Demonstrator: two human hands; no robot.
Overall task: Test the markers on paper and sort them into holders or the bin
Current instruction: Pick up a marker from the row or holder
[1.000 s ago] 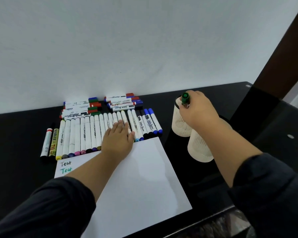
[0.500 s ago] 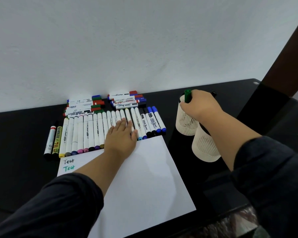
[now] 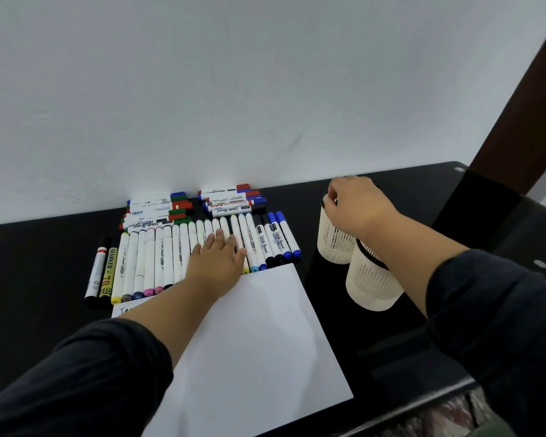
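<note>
A: What was the right hand (image 3: 358,205) doing?

B: It was curled over the rim of the far holder (image 3: 334,244), fingers bent down into the mouth. Whether they pinched anything I could not tell; the knuckles hid the fingertips, and no marker showed in that grip.

A: And the left hand (image 3: 216,260)?

B: Spread flat, fingers straight and relaxed, resting on the row of markers (image 3: 158,257) to the left of the far holder. It held nothing; the palm lay at the row's near ends, where the markers met the top edge of the paper (image 3: 265,342).

A: Where did the rest sit, taking the far holder as the mark?

B: The near holder (image 3: 371,285) stood just in front of it, touching or almost so, and partly under the right forearm. Both were pale, slotted cups, upright. The paper lay left of and nearer than the far holder, with a bit of handwriting showing at its upper left corner beside the left sleeve. Further left and back, against the wall (image 3: 234,89), were the stacked markers (image 3: 196,205) in two piles, lying crosswise. At the row's far left end lay two dark markers (image 3: 101,272), slightly apart from the white ones. Everything rested on the black table (image 3: 29,263)
</note>
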